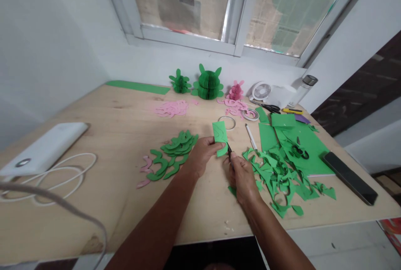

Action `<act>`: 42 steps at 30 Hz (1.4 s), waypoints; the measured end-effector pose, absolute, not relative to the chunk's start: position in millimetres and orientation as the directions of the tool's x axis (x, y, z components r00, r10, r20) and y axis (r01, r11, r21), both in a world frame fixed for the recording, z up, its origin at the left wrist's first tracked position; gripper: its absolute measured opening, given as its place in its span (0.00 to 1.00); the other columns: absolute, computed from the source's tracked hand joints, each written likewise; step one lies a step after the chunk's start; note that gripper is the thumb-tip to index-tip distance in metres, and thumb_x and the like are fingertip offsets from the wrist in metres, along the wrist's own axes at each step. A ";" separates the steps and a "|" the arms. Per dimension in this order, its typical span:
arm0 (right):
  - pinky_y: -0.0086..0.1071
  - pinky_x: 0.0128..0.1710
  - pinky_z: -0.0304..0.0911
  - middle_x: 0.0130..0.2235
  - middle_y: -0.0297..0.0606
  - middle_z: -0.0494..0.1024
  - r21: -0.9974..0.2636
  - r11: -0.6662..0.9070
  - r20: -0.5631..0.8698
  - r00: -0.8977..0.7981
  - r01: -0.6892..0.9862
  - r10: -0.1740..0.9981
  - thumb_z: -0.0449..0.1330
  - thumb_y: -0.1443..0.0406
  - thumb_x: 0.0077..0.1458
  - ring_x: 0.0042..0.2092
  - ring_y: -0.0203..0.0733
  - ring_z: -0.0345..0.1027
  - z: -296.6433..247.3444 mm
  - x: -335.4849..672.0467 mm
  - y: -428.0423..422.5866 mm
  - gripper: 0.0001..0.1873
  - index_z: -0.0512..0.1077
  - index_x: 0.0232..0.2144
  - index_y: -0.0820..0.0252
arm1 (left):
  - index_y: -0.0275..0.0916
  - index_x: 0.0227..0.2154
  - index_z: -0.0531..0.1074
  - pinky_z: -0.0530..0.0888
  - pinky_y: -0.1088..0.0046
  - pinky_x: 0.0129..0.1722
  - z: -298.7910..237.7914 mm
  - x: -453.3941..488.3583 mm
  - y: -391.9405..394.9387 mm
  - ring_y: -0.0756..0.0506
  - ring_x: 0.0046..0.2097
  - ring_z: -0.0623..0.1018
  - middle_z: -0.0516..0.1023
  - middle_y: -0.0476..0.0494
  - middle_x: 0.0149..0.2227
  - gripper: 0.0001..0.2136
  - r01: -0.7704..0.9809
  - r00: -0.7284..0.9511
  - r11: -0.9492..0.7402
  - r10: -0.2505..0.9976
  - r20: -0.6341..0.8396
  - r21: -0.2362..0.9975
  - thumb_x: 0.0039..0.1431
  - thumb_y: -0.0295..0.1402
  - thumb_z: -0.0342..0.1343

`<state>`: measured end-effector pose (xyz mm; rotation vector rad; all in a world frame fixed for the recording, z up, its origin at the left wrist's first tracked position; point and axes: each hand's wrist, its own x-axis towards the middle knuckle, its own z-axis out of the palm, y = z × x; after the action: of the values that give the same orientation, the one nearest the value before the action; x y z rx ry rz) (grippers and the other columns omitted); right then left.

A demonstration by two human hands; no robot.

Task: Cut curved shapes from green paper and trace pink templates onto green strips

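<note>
My left hand [203, 153] pinches a small green paper piece [220, 135] and holds it upright above the wooden table [119, 119]. My right hand [242, 176] is closed round small scissors [229, 151], whose dark blades touch the lower edge of the paper. A pile of cut green curved shapes [173, 151] lies just left of my left hand, with a few pink cut shapes [145, 169] beside it. Green paper scraps [278, 174] are heaped to the right of my right hand.
A white power bank [44, 149] with a coiled white cable [59, 174] lies at the left. Paper cactus models [206, 82], pink cutouts [171, 108], tape rolls [249, 114], a pen [251, 136], a fan [261, 91], a bottle [302, 90], green sheets [297, 136] and a phone [350, 177] fill the back and right.
</note>
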<state>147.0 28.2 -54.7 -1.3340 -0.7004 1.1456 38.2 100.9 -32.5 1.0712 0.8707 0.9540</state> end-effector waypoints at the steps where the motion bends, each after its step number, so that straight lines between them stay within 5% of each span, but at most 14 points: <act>1: 0.26 0.13 0.32 0.11 0.20 0.51 -0.962 -0.144 -0.218 0.336 -0.232 0.916 0.61 0.43 0.46 0.14 0.27 0.38 -54.6 147.1 28.3 0.26 0.67 0.20 0.60 | 0.34 0.25 0.77 0.68 0.71 0.34 -31.9 38.2 100.6 0.46 0.30 0.73 0.77 0.45 0.25 0.12 -0.197 0.341 0.194 0.933 -0.118 0.961 0.41 0.40 0.63; 29: 0.25 0.13 0.32 0.11 0.21 0.52 -0.960 -0.158 -0.228 0.319 -0.230 0.920 0.62 0.43 0.45 0.14 0.27 0.38 -57.3 148.8 29.2 0.26 0.68 0.20 0.60 | 0.34 0.23 0.77 0.66 0.73 0.29 -30.7 34.3 104.1 0.49 0.27 0.70 0.75 0.46 0.23 0.13 -0.189 0.402 0.170 0.912 -0.082 0.967 0.41 0.40 0.63; 42: 0.26 0.14 0.32 0.11 0.21 0.51 -0.965 -0.158 -0.218 0.315 -0.208 0.924 0.61 0.44 0.46 0.14 0.27 0.37 -58.2 148.7 29.3 0.26 0.66 0.18 0.59 | 0.35 0.22 0.77 0.69 0.71 0.35 -26.3 33.6 101.9 0.47 0.28 0.73 0.76 0.45 0.23 0.12 -0.191 0.385 0.198 0.916 -0.112 0.961 0.41 0.41 0.64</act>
<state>148.7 29.3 -58.2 -1.3533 -0.7286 1.1650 33.6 101.9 -26.3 1.0874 0.8416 0.9187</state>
